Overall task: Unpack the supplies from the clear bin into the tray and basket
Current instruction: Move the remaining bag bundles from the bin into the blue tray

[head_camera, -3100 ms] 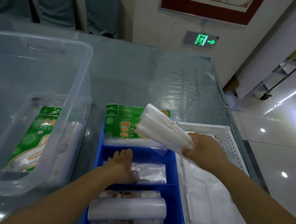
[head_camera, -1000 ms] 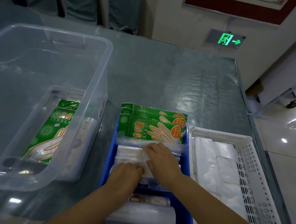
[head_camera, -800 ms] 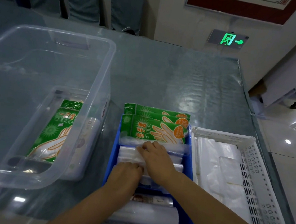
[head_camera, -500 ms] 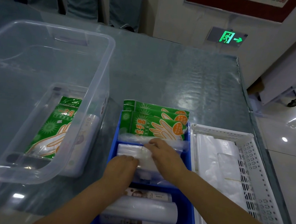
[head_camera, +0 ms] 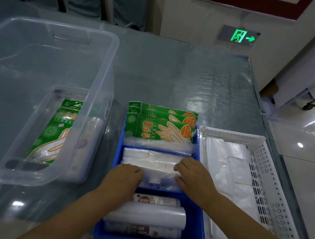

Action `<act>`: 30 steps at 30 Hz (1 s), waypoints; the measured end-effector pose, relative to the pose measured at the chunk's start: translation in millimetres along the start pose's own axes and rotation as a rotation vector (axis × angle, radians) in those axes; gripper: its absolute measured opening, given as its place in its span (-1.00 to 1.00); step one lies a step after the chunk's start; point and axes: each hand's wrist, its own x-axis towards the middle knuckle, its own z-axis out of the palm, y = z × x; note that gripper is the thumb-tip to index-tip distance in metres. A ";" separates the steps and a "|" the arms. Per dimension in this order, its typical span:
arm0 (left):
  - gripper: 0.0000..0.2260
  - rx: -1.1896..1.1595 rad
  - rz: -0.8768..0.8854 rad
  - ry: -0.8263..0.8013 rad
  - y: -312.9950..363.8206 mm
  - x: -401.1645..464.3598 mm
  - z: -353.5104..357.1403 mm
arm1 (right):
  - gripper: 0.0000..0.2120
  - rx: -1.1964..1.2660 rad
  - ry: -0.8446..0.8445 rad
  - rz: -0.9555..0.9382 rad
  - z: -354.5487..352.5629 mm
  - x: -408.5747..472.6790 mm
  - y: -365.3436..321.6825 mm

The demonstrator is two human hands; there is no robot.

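**Both hands on the bag stack in the blue tray**

From the head view, my left hand (head_camera: 123, 177) and my right hand (head_camera: 193, 175) are both down in the middle compartment of the blue tray (head_camera: 196, 229), one at each near corner of a flat stack of clear plastic bags (head_camera: 149, 160). My left hand lies palm down at the stack's near left corner, fingers loosely bent and resting on the plastic. My right hand rests on the near right corner, its fingertips bent onto the top of the stack. I cannot tell whether either hand actually pinches the bags or only presses on them. The stack stretches across the compartment between my hands and beyond them to the far divider.

In the far compartment of the tray, just past the stack, green glove packets (head_camera: 159, 132) stand upright, one behind another. In the near compartment, under my wrists, lie rolls of plastic film (head_camera: 147, 214) on their sides.

Just to the right of the tray, touching it, sits the white basket (head_camera: 261, 187), with flat white bags (head_camera: 232, 174) lying in it.

To the left, apart from my left hand, the clear bin (head_camera: 99, 71) stands on the bench (head_camera: 185, 79). It holds more green packets (head_camera: 57, 131) lying flat and a pale roll (head_camera: 89, 138) beside them.
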 end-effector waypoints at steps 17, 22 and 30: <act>-0.53 0.047 -0.021 0.043 11.2 45.1 -16.6 | -0.69 -0.052 0.004 0.177 -3.7 21.9 13.4; -0.53 0.090 -0.045 -0.043 7.4 59.6 -8.8 | -0.73 -0.126 -0.041 0.148 -6.1 28.1 15.4; -0.61 -0.057 -0.132 -0.125 -0.8 71.5 -11.9 | -0.74 -0.166 -0.142 0.185 -1.9 41.2 19.5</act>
